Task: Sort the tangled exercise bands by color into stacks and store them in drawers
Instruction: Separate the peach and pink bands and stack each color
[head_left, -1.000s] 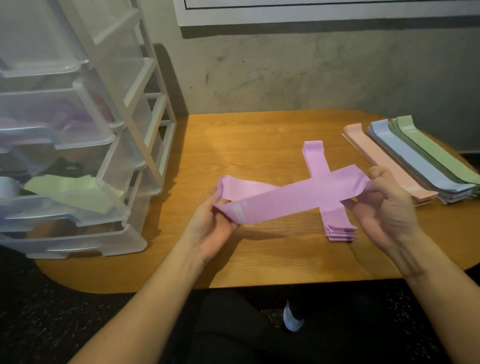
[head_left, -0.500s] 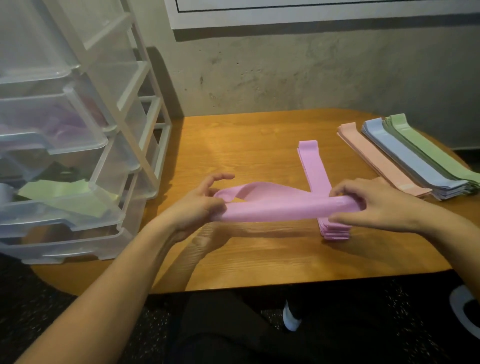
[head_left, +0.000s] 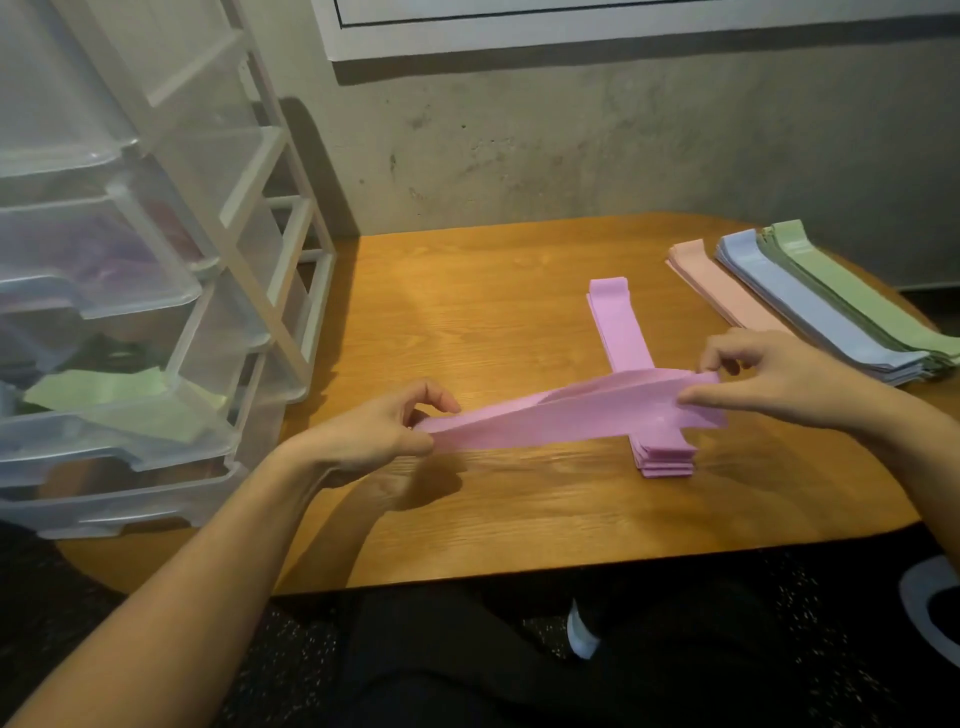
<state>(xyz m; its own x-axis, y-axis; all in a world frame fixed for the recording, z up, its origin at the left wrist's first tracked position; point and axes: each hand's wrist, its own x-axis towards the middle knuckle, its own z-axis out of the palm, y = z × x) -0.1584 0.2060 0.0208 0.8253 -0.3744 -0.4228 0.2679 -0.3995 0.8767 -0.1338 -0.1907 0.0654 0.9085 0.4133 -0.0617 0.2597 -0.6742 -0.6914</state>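
Drawers (head_left: 119, 291) of clear plastic stand at your left on the table (head_left: 493, 291); one holds a pale green band (head_left: 104, 389), and purple shows dimly in the one above. Your left hand (head_left: 363, 434) pinches one end of a pink band (head_left: 566, 415), your right hand (head_left: 769, 379) pinches the other, so it spans between them above the tabletop, long axis left to right, rising slightly rightward. It crosses over the pink stack (head_left: 639, 374), which points away from you. Peach stack (head_left: 722, 291), blue stack (head_left: 810, 306) and green stack (head_left: 862, 296) lie far right.

Drawer unit (head_left: 156, 291) sits on your table (head_left: 467, 291) at left; one band stack (head_left: 631, 358) centre, more stacks (head_left: 810, 306) far right.
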